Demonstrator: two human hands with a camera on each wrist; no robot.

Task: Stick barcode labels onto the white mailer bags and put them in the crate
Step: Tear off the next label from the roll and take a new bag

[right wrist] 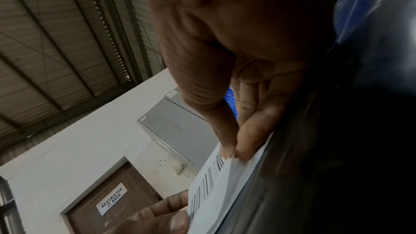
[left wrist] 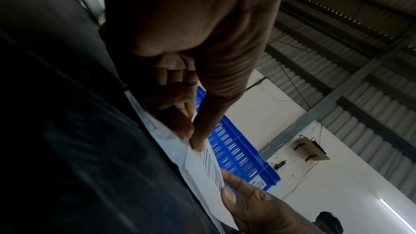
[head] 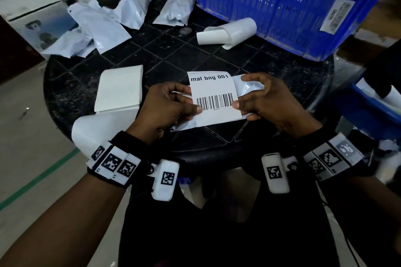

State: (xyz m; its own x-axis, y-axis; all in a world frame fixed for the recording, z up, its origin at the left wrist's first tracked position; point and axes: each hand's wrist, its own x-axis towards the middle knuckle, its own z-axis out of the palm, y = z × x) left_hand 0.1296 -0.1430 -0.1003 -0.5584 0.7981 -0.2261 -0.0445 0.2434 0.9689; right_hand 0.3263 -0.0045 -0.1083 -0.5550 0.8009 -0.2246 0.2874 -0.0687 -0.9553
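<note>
I note the left hand (head: 167, 104) pinching the left edge of the white rectangular barcode label (head: 213, 97), thumb on top by the bars and fingers (head: 182, 90) curled behind. The right hand (head: 267, 102) pinches the right edge likewise, its thumb on the label and its fingers also gripping the glossy white plastic mailer bag (head: 247, 88) beneath. Label and bag are held together just above the near edge of the round black tiled tabletop (head: 178, 54). The label reads "mal bng 001".

To the left lies a folded stack of blank white label sheets (head: 119, 89). A curled white backing sheet (head: 227, 32) lies beside the blue slotted plastic crate (head: 282, 2) at the far right. More white mailer bags (head: 97, 21) lie heaped at the far left.
</note>
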